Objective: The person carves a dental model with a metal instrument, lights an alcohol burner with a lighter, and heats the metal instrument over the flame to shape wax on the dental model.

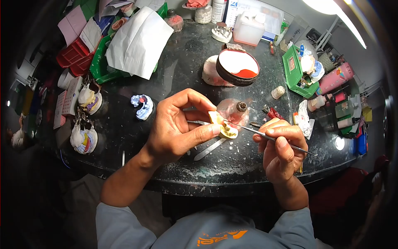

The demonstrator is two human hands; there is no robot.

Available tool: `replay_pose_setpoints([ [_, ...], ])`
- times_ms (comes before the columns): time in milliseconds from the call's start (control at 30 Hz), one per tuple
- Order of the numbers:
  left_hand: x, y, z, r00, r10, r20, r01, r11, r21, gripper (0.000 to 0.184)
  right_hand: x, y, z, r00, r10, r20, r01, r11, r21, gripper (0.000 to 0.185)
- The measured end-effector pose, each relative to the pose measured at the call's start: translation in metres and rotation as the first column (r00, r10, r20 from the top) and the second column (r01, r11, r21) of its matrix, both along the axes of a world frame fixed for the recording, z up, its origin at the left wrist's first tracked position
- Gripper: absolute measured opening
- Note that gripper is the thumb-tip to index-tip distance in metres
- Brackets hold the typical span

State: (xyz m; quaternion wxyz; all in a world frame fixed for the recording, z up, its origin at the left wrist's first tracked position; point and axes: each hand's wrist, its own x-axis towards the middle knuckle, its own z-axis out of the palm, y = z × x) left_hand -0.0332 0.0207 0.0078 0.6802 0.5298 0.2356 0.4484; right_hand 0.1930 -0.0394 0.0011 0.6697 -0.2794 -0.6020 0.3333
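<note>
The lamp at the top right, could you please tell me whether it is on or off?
On: the lamp glows bright white along its curved rim.

We've a dark, curved-edge bench (182, 54), w/ pale dust & specks, esp. nr the front. Front ctr: flat metal tool (208, 150); just behind, a squat jar (233, 112) w/ pinkish contents. L side: blue dental model (141, 107), 2 mounted models (84, 139), green bin (98, 68). Back: toothed model (222, 34) beside a jug (248, 30) w/ reddish liq. R side: small pale cyl. (278, 92), green tray (292, 68), pink bottle (336, 78).
</note>
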Motion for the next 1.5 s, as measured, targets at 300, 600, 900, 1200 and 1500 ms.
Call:
replay_pose_setpoints([
  [300, 0.0000, -0.0001, 0.0011, 1.000, 0.000, 0.005, 0.000, 1.000, -0.003, 0.033, -0.0012, -0.0015, 0.0008, 1.000, -0.013, -0.023, 0.012, 1.000, -0.017, 0.017],
  [600, 0.0000, -0.0007, 0.0019, 1.000, 0.008, -0.013, -0.008, 1.000, -0.001, 0.033, 0.0005, -0.0007, -0.0004, 0.995, -0.101, 0.002, 0.101, 0.995, -0.020, 0.018],
  [900, -0.0002, 0.0014, -0.0012, 1.000, 0.010, -0.014, -0.010, 1.000, 0.026, 0.030, -0.0022, 0.0008, 0.0037, 0.932, -0.362, 0.000, 0.356, 0.915, -0.189, 0.020],
  [1200, 0.0008, 0.0014, -0.0009, 1.000, 0.003, -0.029, -0.003, 1.000, 0.011, 0.032, -0.0022, 0.0018, 0.0001, 0.982, -0.175, -0.076, 0.171, 0.984, -0.051, 0.019],
  [1500, 0.0006, 0.0017, -0.0009, 0.999, -0.006, -0.042, 0.008, 0.999, 0.033, 0.031, -0.0028, -0.0011, -0.0026, 0.998, -0.054, -0.039, 0.053, 0.998, -0.033, 0.018],
])
